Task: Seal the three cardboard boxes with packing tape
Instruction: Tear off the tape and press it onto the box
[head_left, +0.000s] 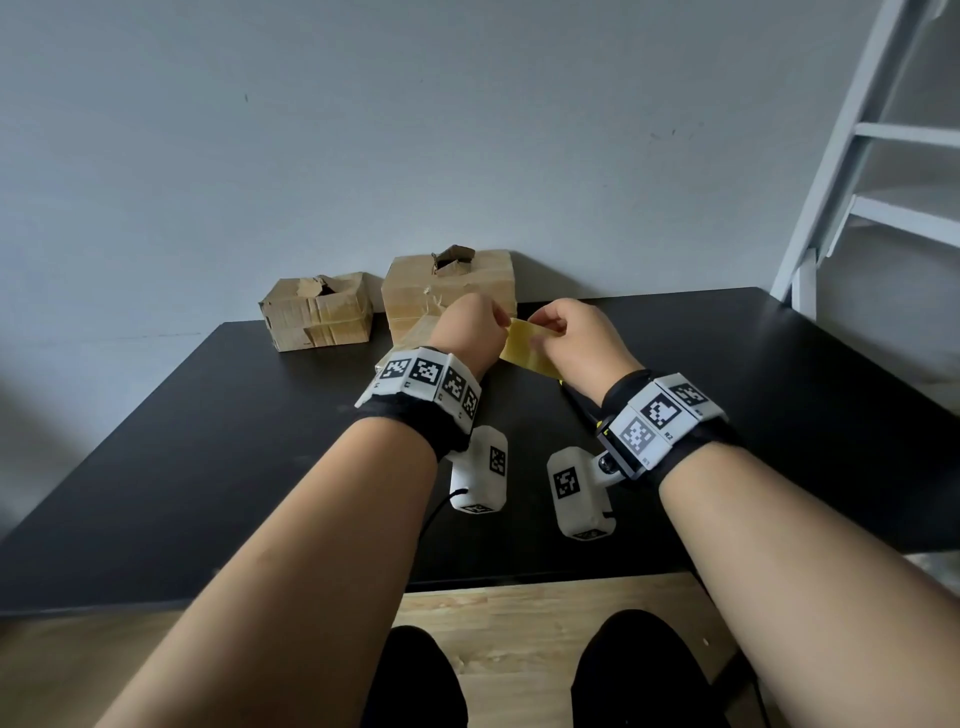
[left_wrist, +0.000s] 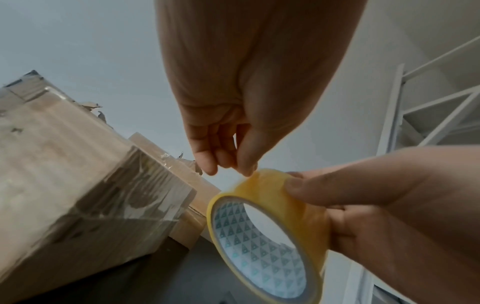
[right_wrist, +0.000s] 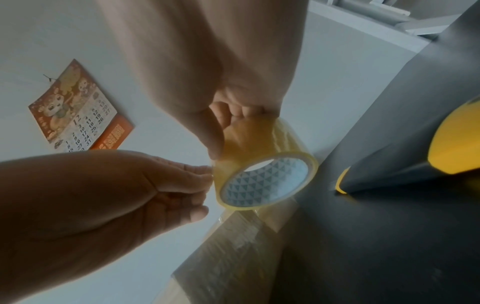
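Observation:
My right hand (head_left: 550, 330) grips a roll of yellowish clear packing tape (head_left: 522, 348) above the black table (head_left: 208, 441). My left hand (head_left: 501, 319) pinches at the roll's outer layer with thumb and fingertips. The left wrist view shows that pinch (left_wrist: 233, 166) at the top of the roll (left_wrist: 301, 209). A small torn cardboard box (head_left: 317, 317) sits back left. A larger box (head_left: 452, 286) stands against the wall. A third, tape-wrapped box (head_left: 415, 332) lies mostly hidden under my left hand, close in the left wrist view (left_wrist: 78, 185).
A black and yellow cutter (head_left: 579, 400) lies on the table under my right wrist, seen also in the right wrist view (right_wrist: 446, 148). A white metal frame (head_left: 857, 156) stands at the right. A calendar (right_wrist: 78, 109) hangs on the wall.

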